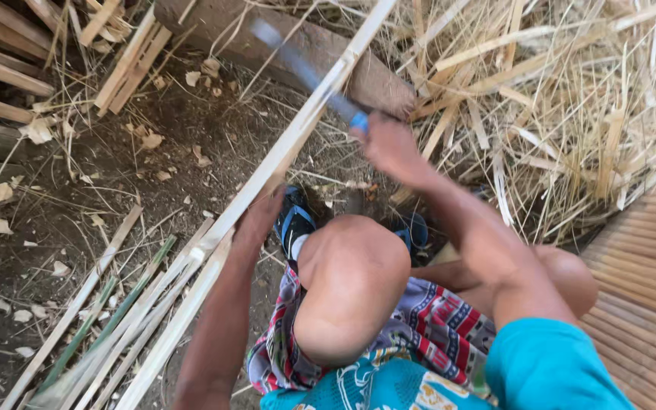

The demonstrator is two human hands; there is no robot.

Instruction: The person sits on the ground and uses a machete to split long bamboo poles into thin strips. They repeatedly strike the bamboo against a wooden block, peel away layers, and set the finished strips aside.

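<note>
Near left, finished pale strips (127, 319) lie piled on the dirt ground (184, 144). Left hand (258, 216), fingers clamped on a long bamboo strip (298, 129) running far right. Right hand (392, 148), fingers closed on a blue-handled blade (305, 72), blurred, at the strip; trimming apparently mid-way. Far: log (282, 38), shavings (571, 99). No packages or labels visible.

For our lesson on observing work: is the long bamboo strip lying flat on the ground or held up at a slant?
Held at a slant. The bamboo strip rises from the ground pile to the upper frame, gripped by the left hand.
</note>
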